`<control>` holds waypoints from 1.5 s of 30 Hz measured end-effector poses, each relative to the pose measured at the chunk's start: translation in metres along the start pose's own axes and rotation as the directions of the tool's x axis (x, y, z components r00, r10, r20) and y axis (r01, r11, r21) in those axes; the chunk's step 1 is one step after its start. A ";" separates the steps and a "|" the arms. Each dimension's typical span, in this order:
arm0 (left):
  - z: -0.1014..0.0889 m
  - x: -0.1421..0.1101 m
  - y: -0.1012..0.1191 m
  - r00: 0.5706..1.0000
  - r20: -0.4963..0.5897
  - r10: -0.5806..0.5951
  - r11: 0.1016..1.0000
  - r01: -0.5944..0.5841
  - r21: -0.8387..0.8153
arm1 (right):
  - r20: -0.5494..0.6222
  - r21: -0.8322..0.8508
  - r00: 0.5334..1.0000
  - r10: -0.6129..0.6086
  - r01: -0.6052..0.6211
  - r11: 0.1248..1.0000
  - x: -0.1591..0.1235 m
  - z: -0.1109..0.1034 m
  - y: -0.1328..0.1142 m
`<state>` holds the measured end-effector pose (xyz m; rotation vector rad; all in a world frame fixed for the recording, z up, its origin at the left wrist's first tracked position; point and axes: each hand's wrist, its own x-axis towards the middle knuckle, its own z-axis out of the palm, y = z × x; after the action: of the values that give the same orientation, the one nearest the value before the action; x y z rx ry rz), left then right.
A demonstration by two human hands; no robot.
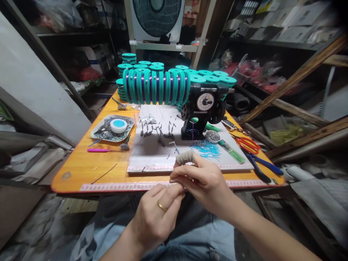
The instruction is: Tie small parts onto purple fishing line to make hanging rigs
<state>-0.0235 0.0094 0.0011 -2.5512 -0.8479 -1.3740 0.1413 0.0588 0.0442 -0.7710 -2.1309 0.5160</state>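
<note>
My left hand (161,209), with a ring on one finger, is closed in a pinch in front of the table's near edge. Touching its fingertips, my right hand (204,179) is also pinched shut, its index finger wrapped in a grey band (185,157). Whatever lies between the fingers is too small or hidden to make out. Just beyond them is a white board (152,154) with blue cut strands (208,150) on it. Dark hooked pieces on fine lines (160,136) sit below a row of teal spools (157,86) on a black winding machine (193,121).
On the left are a tray of small metal parts (102,138), a round white tub (118,125) and a pink-handled tool (98,150). Blue-handled pliers (268,165), orange-handled scissors (248,144) and a dish of small parts (212,136) lie right. A fan (157,16) stands behind.
</note>
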 end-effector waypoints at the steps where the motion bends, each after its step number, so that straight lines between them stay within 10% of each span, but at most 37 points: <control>1: 0.000 0.001 0.001 1.000 0.007 -0.015 1.000 0.016 -0.024 | -0.004 -0.015 1.000 0.001 -0.001 1.000 -0.001 0.001 0.001; 5: 0.002 -0.001 0.009 0.907 0.004 -0.420 0.854 0.397 -0.335 | -0.102 -0.072 0.994 -0.044 0.037 0.997 -0.010 0.002 0.001; 8: 0.006 -0.004 0.019 0.594 0.167 -0.787 0.363 0.665 -0.653 | -0.239 -0.088 0.971 -0.033 0.012 0.996 -0.022 0.000 -0.006; 11: 0.013 -0.006 0.028 0.347 0.342 -0.874 -0.090 0.575 -0.813 | -0.071 0.065 0.975 0.211 -0.206 0.976 -0.036 0.003 -0.013; 14: 0.021 -0.006 0.035 0.256 0.414 -0.874 -0.267 0.458 -0.848 | 0.040 0.227 0.922 0.384 -0.383 0.895 -0.048 0.012 -0.013; 23: 0.024 -0.010 0.036 0.401 0.389 -0.829 -0.111 0.565 -0.817 | -0.135 -0.080 0.989 0.054 -0.065 0.995 -0.076 0.000 -0.020; 26: 0.023 -0.008 0.038 0.449 0.371 -0.813 -0.059 0.571 -0.819 | -0.138 0.107 0.981 0.138 -0.124 0.987 -0.079 -0.004 -0.022; 33: 0.023 0.001 0.042 0.488 0.499 -0.717 -0.274 0.461 -0.844 | 0.022 0.874 0.876 0.483 -0.252 0.417 -0.083 0.014 -0.012; 41: 0.023 0.006 0.041 0.464 0.517 -0.720 -0.304 0.458 -0.835 | -0.370 0.636 0.754 0.543 -0.220 0.740 -0.083 0.023 -0.027; 45: 0.022 0.006 0.041 0.472 0.490 -0.733 -0.299 0.423 -0.855 | -0.369 0.391 0.813 0.450 -0.304 0.869 -0.086 0.020 -0.030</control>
<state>0.0175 -0.0146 -0.0006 -2.1410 -1.8602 -3.7055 0.1578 -0.0236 0.0027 -1.0276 -1.4169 0.7842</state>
